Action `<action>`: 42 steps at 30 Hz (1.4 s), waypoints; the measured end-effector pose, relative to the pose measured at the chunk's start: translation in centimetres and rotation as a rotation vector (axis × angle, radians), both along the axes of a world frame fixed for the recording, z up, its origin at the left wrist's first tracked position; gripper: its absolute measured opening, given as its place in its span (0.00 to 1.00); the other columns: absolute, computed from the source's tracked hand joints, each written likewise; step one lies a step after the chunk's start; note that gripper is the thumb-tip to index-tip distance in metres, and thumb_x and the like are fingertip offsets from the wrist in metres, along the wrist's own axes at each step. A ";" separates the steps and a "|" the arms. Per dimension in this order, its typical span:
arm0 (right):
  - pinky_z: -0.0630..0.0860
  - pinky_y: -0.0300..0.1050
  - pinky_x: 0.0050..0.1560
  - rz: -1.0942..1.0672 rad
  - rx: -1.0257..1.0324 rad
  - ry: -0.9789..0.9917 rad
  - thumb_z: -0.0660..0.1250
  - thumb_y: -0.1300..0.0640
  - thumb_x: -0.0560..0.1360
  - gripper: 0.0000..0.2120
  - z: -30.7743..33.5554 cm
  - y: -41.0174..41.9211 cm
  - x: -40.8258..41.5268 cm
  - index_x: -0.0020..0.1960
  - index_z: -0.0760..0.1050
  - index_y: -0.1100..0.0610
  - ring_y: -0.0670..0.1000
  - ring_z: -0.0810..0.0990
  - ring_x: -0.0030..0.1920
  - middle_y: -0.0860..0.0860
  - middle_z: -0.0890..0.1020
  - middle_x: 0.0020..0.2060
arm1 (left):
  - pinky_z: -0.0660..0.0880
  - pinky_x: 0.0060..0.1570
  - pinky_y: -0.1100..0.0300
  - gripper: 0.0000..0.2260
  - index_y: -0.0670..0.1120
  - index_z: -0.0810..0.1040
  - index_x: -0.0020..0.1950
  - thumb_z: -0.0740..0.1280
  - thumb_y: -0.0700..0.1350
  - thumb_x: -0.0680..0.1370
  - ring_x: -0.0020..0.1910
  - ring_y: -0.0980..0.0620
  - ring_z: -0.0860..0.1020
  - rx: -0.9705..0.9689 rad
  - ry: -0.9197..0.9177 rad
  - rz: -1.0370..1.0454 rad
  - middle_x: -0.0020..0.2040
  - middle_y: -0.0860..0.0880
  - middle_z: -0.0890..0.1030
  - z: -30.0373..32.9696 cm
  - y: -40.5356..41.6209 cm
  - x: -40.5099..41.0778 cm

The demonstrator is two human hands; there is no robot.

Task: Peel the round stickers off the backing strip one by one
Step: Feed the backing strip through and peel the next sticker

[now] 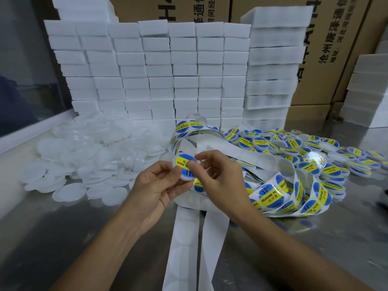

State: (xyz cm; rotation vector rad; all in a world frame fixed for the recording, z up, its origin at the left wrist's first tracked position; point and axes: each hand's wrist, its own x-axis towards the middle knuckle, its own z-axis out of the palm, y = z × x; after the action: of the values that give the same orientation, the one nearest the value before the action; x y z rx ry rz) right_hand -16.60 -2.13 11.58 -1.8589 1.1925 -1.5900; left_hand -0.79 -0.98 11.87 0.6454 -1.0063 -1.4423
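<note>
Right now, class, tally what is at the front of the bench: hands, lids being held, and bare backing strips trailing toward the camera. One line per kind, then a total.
Hands: 2 (left hand, right hand)
Stickered lid, held: 1
Bare backing strips: 2
Total: 5

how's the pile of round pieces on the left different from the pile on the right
The left pile is plain white, with no stickers; the right pile carries blue and yellow stickers. The left pile lies against the foam blocks; the right pile lies beside the coiled sticker strip. Both hold round flat pieces on the metal table.
</note>
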 end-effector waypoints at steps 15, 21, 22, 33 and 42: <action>0.74 0.48 0.31 -0.077 0.061 0.011 0.69 0.29 0.64 0.26 -0.2 0.0 0.0 0.36 0.72 0.53 0.47 0.72 0.27 0.47 0.75 0.25 | 0.80 0.35 0.58 0.16 0.47 0.82 0.38 0.82 0.55 0.60 0.40 0.50 0.83 -0.130 -0.195 -0.089 0.44 0.44 0.84 0.1 0.5 -0.3; 0.73 0.47 0.28 0.023 0.072 -0.079 0.70 0.48 0.76 0.18 0.3 -0.5 -0.6 0.36 0.71 0.59 0.49 0.75 0.24 0.53 0.78 0.25 | 0.79 0.33 0.58 0.05 0.42 0.77 0.41 0.69 0.42 0.70 0.40 0.48 0.83 -0.082 -0.204 -0.028 0.43 0.42 0.83 0.0 0.3 -0.3; 0.76 0.48 0.29 0.059 0.083 -0.087 0.69 0.51 0.77 0.15 0.2 -0.5 -0.6 0.38 0.73 0.59 0.49 0.77 0.25 0.55 0.80 0.27 | 0.79 0.33 0.58 0.05 0.41 0.77 0.42 0.68 0.42 0.71 0.40 0.48 0.83 -0.063 -0.178 0.000 0.42 0.42 0.84 0.0 0.2 -0.3; 0.78 0.44 0.36 0.235 0.143 0.005 0.76 0.55 0.73 0.13 0.0 -0.5 -0.5 0.55 0.76 0.50 0.46 0.78 0.30 0.50 0.82 0.30 | 0.80 0.35 0.59 0.04 0.44 0.83 0.46 0.70 0.40 0.72 0.39 0.46 0.84 0.000 -0.157 0.211 0.44 0.40 0.85 -0.3 -0.4 0.1; 0.79 0.39 0.41 0.086 0.003 0.157 0.73 0.53 0.75 0.15 -0.3 -0.7 -0.8 0.61 0.78 0.51 0.42 0.80 0.44 0.46 0.81 0.51 | 0.81 0.40 0.59 0.10 0.43 0.82 0.54 0.65 0.35 0.77 0.47 0.45 0.85 -0.008 -0.176 0.153 0.49 0.42 0.86 -0.3 -0.5 0.3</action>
State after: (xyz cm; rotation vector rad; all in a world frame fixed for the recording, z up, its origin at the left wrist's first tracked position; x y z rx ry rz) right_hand -17.36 -2.82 11.23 -2.0357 1.1613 -1.4178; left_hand -0.50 -1.47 11.54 0.8369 -1.0744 -1.2628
